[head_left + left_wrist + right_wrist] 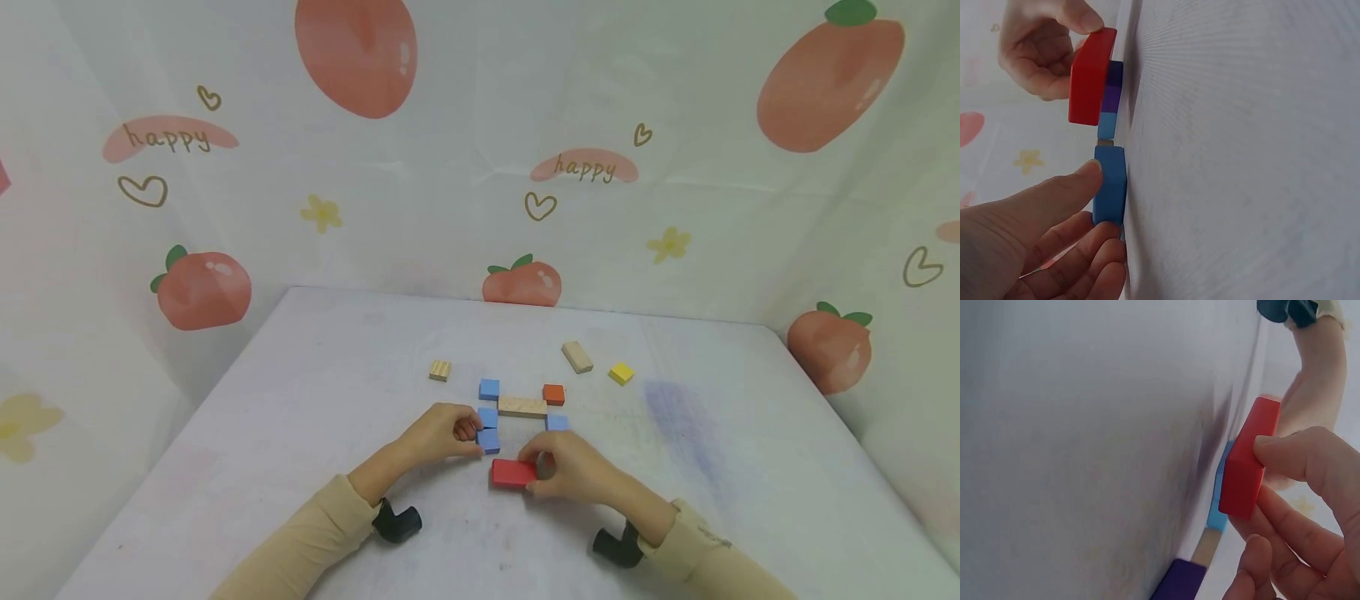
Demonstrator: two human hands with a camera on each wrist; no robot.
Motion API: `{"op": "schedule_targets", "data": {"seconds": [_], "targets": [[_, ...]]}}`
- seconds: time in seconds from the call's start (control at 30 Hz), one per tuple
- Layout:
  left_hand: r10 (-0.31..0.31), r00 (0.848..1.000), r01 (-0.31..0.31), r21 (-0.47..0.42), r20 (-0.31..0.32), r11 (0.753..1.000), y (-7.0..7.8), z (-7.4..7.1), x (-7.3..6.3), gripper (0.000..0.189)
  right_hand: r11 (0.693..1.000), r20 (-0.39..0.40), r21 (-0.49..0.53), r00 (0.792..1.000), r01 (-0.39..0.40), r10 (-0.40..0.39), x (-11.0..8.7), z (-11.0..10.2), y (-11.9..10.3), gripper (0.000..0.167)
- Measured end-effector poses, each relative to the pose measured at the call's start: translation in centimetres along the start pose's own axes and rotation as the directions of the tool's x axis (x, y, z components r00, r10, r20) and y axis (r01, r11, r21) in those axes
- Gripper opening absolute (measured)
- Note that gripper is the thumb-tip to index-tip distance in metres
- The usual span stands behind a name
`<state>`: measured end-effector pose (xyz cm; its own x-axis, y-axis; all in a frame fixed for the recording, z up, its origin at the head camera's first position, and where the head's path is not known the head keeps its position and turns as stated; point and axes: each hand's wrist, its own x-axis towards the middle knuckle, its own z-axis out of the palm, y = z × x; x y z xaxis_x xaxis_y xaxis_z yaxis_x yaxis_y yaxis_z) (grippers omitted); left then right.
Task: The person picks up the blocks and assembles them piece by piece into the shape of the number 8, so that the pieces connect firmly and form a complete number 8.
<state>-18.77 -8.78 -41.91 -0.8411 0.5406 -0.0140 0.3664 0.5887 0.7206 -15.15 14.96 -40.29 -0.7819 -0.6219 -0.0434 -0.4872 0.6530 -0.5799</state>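
While the right hand (577, 467) pinches the red block (513, 473) by its right end, thumb against one side and fingers against the other, the left hand (442, 433) holds the near blue block (488, 442) between its thumb and curled fingers. The red block is on the near side of the pale wooden bar (522, 407), apart from it, and seems raised just off the worktop (337, 350). The near blue block is on the near left of the bar, with the middle blue block (487, 417) just beyond it, by the bar's left end. To the bar's far right is an orange cube (553, 394); to its near right, a partly hidden blue block (557, 423).

The red block is probably painted wood: light, stiff and hard to damage, though its smooth faces could slip under a loose pinch. Its opposite flat sides look the best place to take hold, near one end as here, which leaves the other end free of fingers.
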Motion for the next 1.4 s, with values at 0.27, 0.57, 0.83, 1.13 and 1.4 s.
{"op": "schedule_targets", "data": {"seconds": [0.27,0.57,0.83,1.13,1.4], "targets": [[0.002,1.0,-0.002,0.008,0.004,1.0,-0.04,0.0,-0.01,0.027,0.999,-0.004,-0.017,0.999,-0.042,0.042,0.16,-0.62,0.5,0.026],[0.001,1.0,-0.001,-0.002,0.007,1.0,0.04,-0.08,0.03,0.027,0.997,-0.019,-0.068,0.999,-0.04,0.039,0.32,-0.64,0.74,0.024],[0.001,1.0,-0.001,-0.001,0.004,1.0,0.08,-0.04,-0.02,0.026,0.996,-0.045,-0.087,0.999,-0.027,0.023,0.2,-0.64,0.78,0.023],[-0.017,1.0,0.017,-0.009,0.006,1.0,0.16,-0.07,0.0,0.027,0.994,-0.026,-0.091,0.998,-0.058,0.056,0.53,-0.54,0.81,0.024],[-0.02,1.0,0.02,0.002,0.004,1.0,0.17,-0.07,-0.02,0.027,0.992,-0.013,-0.101,0.997,-0.074,0.073,0.73,-0.44,0.95,0.025]]}}
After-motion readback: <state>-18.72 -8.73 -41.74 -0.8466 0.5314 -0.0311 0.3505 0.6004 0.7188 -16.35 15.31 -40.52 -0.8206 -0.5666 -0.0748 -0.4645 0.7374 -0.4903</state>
